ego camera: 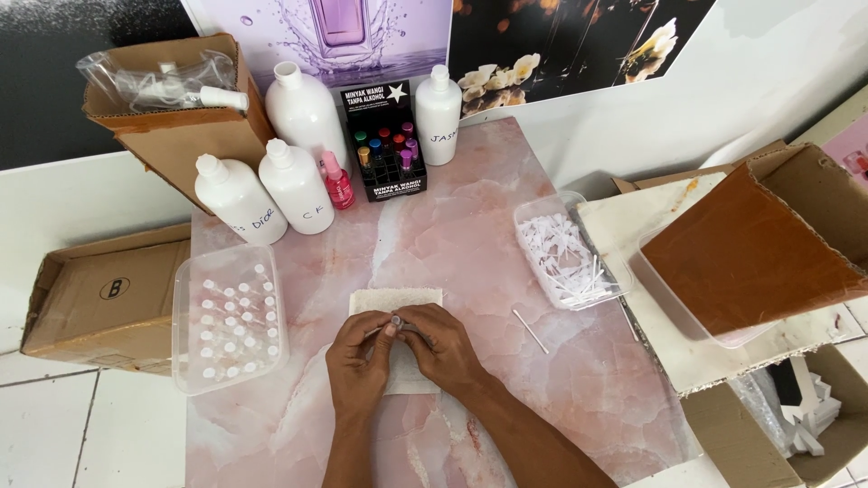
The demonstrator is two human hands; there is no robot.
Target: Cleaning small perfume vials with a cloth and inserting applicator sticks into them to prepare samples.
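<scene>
Both hands, left hand (360,357) and right hand (440,348), pinched shut on small clear plastic vial (394,322) (over white folded cloth (395,300), near pink marble counter's (470,235) front edge); best held steady, upright.

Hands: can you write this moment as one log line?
left hand: holds small vial | right hand: pinches vial | under: white cloth | near: white stick

I note the table top (470,253) is glossy, smooth pink marble-look. Under my hands lies a matt, rough white cloth (394,300). The two tubs (185,307) (533,237) are clear smooth plastic. The white bottles (297,185) are smooth, slightly glossy plastic. The boxes (108,303) are matt brown cardboard.
</scene>
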